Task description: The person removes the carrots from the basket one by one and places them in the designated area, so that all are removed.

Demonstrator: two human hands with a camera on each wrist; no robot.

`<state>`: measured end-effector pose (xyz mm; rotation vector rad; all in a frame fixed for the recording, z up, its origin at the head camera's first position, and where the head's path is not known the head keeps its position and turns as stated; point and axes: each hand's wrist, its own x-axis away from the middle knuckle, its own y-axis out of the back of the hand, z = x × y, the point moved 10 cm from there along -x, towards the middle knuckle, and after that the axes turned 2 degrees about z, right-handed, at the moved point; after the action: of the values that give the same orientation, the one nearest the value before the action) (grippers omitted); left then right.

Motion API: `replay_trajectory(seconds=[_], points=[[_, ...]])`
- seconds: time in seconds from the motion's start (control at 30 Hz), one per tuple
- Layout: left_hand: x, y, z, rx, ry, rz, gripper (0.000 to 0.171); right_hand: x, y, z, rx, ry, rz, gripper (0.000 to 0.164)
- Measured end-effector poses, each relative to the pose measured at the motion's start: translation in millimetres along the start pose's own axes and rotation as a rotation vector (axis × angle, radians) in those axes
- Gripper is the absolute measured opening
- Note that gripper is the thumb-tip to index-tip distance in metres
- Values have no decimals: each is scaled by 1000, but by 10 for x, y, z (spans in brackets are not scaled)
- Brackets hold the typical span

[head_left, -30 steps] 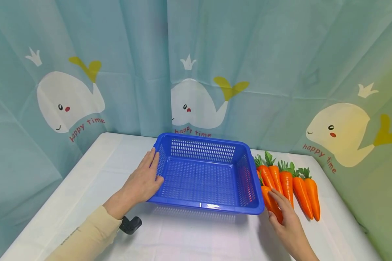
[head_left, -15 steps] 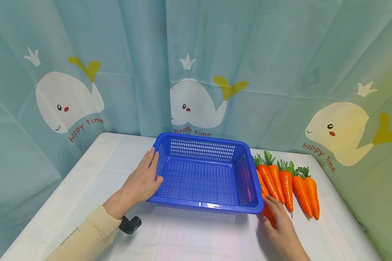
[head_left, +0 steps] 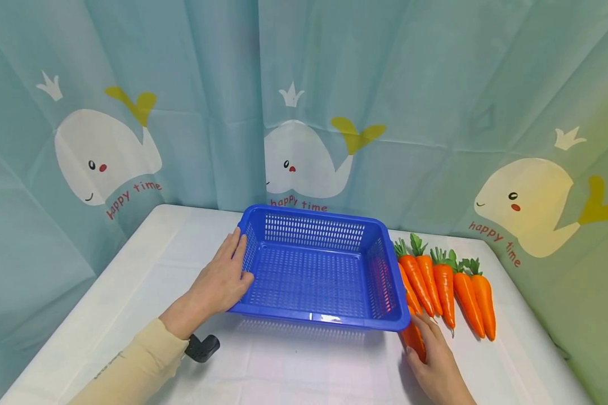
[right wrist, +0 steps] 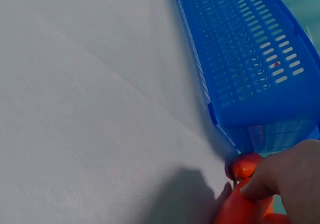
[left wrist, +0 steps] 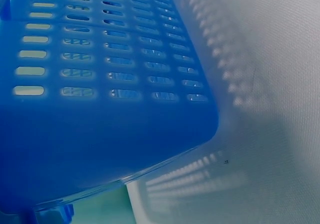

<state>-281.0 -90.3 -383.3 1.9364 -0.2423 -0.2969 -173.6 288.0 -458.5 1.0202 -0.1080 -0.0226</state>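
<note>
A blue perforated plastic basket [head_left: 309, 281] sits mid-table with nothing in it. My left hand [head_left: 220, 284] rests on its left rim, fingers straight along the edge; in the left wrist view only the basket's wall [left wrist: 100, 139] shows, not the fingers. Beside the basket's near right corner, my right hand [head_left: 437, 363] grips an orange carrot [head_left: 412, 338] between thumb and fingers. The right wrist view shows the thumb pressed on that carrot [right wrist: 235, 209]. The carrot's top is hidden by the basket's rim. Several other carrots [head_left: 444, 289] with green tops lie side by side right of the basket.
A white cloth covers the table [head_left: 304, 371]. Near my left forearm lies a black object [head_left: 202, 349], partly hidden by the sleeve. Behind the table hangs a pale blue-green curtain [head_left: 415, 185] printed with whales.
My right hand has shifted slightly left and toward me, drawing the carrot along with it beside the basket's corner. My left hand and the basket have stayed put.
</note>
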Motion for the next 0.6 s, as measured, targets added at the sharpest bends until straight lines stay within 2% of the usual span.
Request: replay_trajectory(seconds=[0.17, 0.37, 0.47, 0.6], points=[[-8, -15, 1, 3, 4, 8, 74, 30, -44, -49, -9, -63, 42, 65], [-15, -22, 11, 3, 8, 11, 74, 55, -37, -58, -14, -85, 51, 63], [-16, -17, 21, 8, 11, 11, 74, 53, 4, -36, -47, -60, 30, 60], [-8, -35, 51, 25, 12, 18, 74, 59, 173, 58, -89, 46, -79, 49]])
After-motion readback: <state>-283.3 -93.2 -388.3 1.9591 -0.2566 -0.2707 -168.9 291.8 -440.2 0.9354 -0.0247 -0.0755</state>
